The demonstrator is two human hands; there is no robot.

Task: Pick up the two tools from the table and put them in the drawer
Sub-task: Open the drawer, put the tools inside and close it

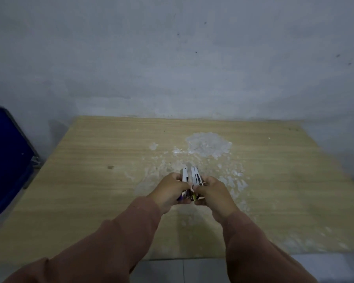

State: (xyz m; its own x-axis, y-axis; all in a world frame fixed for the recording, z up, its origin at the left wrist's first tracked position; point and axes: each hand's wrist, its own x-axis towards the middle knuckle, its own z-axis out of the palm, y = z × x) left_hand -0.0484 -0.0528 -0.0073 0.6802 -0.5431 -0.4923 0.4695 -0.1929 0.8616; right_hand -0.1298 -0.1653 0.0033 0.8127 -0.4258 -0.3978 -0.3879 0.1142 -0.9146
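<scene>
- Left hand [170, 189] closed round one tool [185, 176]; purple bit of handle shows under the fingers, pale metal end sticks out past the knuckles, pointing away toward the wall [172, 58].
- Right hand [212, 193] closed round the 2nd tool [196, 176]; a yellowish bit shows at the palm, metal end likewise pointing away.
- Both tools lie side by side, near parallel, long axes running front-to-back, just beside each other w/ a thin gap; hands nearly touching at the thumbs.
- Can't tell if the tools are lifted clear or still resting on the counter [90, 190]; they sit mid-width, nearer the front edge than the wall.
- Each hand already has its own tool, so neither needs to reach further – pickup looks done or nearly so, I'd say.
- Drawer not in view. Prob. under the front edge, below the arms, but that's a guess.
- Room: counter bare apart from a whitish flaky patch [208, 147] beyond the hands; plenty of free space both sides.
- Blue chair [6, 160] stands off the left edge, well apart from the hands.
- Floor tiles [192, 270] visible below the front edge btw the sleeves, so pulling back toward the body looks unobstructed.
</scene>
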